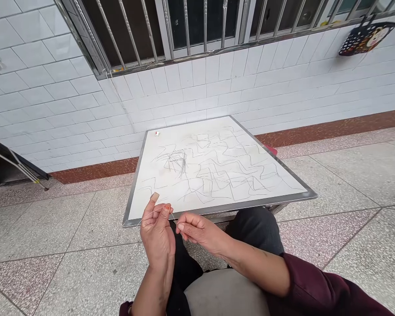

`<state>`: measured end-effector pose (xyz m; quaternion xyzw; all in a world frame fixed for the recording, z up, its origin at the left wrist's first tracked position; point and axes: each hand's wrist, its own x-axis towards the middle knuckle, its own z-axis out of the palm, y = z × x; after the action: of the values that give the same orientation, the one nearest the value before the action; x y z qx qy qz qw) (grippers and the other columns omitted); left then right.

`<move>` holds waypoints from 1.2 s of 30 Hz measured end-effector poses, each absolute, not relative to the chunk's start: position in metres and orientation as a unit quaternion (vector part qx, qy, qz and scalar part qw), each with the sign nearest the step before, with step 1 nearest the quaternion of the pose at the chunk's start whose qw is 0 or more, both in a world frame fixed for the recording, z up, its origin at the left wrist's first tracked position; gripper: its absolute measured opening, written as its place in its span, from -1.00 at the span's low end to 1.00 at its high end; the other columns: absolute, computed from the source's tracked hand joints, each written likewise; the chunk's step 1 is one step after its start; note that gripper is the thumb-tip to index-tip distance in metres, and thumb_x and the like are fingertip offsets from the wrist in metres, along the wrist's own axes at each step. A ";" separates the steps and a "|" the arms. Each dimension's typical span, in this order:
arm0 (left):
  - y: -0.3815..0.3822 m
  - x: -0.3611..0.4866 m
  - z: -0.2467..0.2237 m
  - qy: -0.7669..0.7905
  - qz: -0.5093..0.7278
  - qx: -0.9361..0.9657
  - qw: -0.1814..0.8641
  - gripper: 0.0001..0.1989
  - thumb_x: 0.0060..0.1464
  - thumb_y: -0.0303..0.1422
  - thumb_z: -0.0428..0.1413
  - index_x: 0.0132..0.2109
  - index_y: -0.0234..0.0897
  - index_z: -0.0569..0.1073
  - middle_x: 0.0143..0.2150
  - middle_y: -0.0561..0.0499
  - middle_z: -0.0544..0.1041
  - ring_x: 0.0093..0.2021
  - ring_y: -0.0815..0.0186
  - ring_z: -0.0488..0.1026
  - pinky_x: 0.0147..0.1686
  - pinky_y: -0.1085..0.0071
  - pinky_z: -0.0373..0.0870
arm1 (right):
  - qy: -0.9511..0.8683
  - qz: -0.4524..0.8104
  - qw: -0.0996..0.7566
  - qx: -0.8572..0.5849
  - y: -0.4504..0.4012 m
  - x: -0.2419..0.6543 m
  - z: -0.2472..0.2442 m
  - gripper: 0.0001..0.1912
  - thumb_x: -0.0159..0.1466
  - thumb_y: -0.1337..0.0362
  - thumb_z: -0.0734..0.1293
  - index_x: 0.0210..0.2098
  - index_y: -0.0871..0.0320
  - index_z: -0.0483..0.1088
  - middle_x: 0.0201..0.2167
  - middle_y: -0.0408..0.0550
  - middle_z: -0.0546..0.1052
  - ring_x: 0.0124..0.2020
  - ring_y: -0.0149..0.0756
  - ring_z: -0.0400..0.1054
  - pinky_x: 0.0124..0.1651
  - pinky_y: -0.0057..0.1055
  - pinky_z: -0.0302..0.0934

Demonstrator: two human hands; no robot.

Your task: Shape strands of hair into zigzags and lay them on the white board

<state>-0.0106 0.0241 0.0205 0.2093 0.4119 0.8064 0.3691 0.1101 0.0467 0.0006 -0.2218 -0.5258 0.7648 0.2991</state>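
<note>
A thin, light-coloured wire [149, 215] runs between my two hands above the table's near edge. My left hand [158, 232] is closed on it, thumb and a finger pinching together, and one raised fingertip has a beige tape wrap [154, 196]. To its right, my right hand [195, 228] pinches the other part of the strand, its fingers curled in. On the white tabletop [164, 188] in front of me lie several thin dark bent wires [230, 171], many in zigzag shapes. A denser tangle of them [179, 160] sits left of the middle.
A grey metal rim [217, 208] edges the table, and a small white-and-red item [157, 134] stands at its far left corner. Behind is a tiled wall [200, 87] with a barred window [204, 26]. A patterned bag [367, 38] hangs at the right. My knees [258, 230] are under the near edge.
</note>
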 end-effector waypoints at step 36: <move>-0.001 -0.006 0.017 0.428 0.767 0.224 0.423 -0.46 -0.11 -0.40 0.39 0.07 -0.13 0.51 -0.41 0.15 0.48 -0.39 0.47 0.44 -0.31 0.54 0.40 | -0.661 0.609 0.362 -0.248 0.036 0.121 -0.001 -0.73 0.35 0.04 0.24 -0.29 0.10 0.39 -0.48 -0.19 0.40 -0.42 -0.38 0.24 -0.29 -0.41 0.10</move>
<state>-0.0056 -0.0013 0.0174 0.2235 0.4276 0.7673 0.4225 0.1209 0.0364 -0.0007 -0.2480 -0.6611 0.6087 0.3619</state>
